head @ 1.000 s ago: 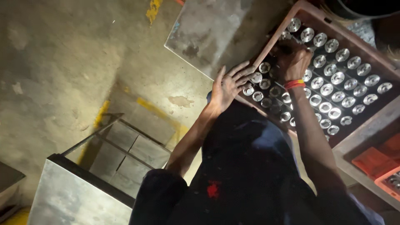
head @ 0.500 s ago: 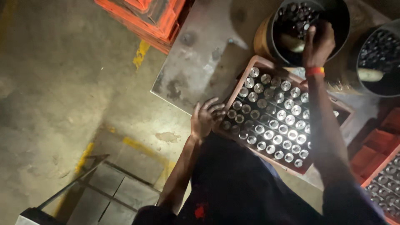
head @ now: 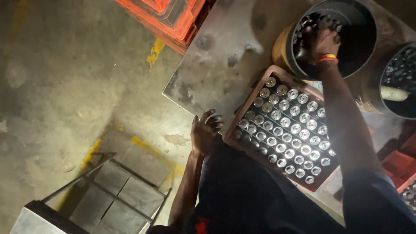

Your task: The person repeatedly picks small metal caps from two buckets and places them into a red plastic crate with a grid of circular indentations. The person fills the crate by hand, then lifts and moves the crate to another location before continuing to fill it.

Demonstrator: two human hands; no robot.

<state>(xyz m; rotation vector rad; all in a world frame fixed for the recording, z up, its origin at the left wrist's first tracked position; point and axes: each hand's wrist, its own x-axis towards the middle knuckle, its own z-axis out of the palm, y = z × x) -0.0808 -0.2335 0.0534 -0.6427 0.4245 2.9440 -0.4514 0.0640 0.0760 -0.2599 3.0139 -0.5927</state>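
Observation:
A brown tray (head: pixel 239 120) packed with rows of shiny round metal parts (head: pixel 289 128) lies on a worn metal table (head: pixel 216 73). My left hand (head: pixel 205 130) rests at the tray's near left corner, fingers spread against its edge. My right hand (head: pixel 321 42), with a red and yellow wristband, reaches down into a black bucket (head: pixel 359 26) beyond the tray, among dark small parts. Whether its fingers hold anything is hidden in the dark of the bucket.
A second black bucket (head: pixel 401 82) of parts with a pale stick stands at right. Orange crates (head: pixel 167 17) are stacked at the top. A metal frame stand (head: pixel 108 190) sits on the concrete floor at lower left. Red crates (head: pixel 401 167) lie at the right edge.
My right hand left the tray and went up into the black bucket. My left hand slid from over the tray's parts to its left corner. The view shifted upward.

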